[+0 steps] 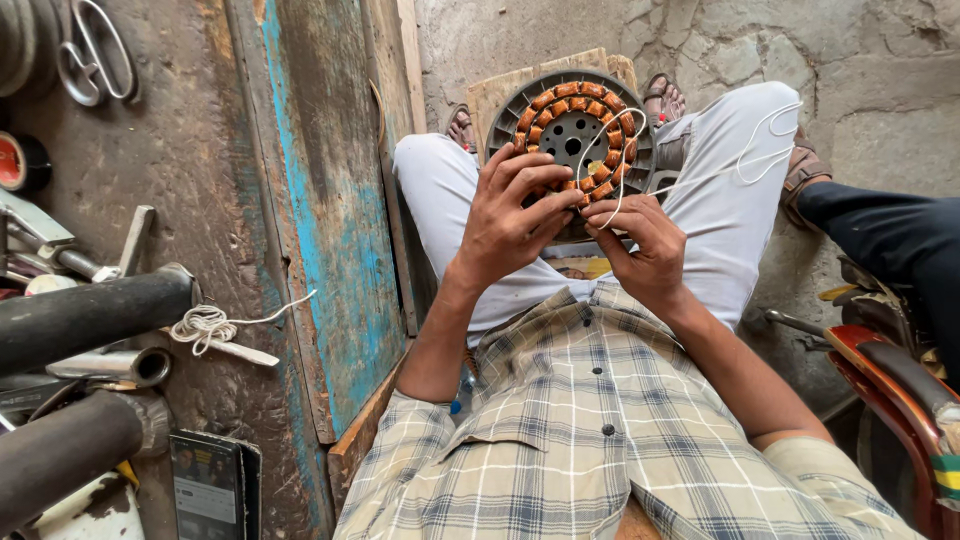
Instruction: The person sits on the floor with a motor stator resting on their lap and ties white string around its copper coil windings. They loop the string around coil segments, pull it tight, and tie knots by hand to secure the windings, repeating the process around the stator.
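Head view: round grey stator ring with copper-orange wire coils [572, 125] rests on the lap, just beyond both hands. Left hand [507, 215] curls over its near rim, fingers pressed to the coils. Right hand [640, 245] pinches thin white cord [700, 178] looping off to its right. Stator looks heavy, rigid; windings likely delicate, so best gripped by the rim. Cord limp, light. Left of the hands: blue-painted worn wooden board [325, 210]; cracked concrete floor [750, 45] beyond.

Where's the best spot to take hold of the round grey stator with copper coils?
Probably the bare grey outer rim of the round grey stator with copper coils, taken from the far upper side. It stands tilted on the lap, the left hand and right hand crowd its near edge, and white string trails rightward.
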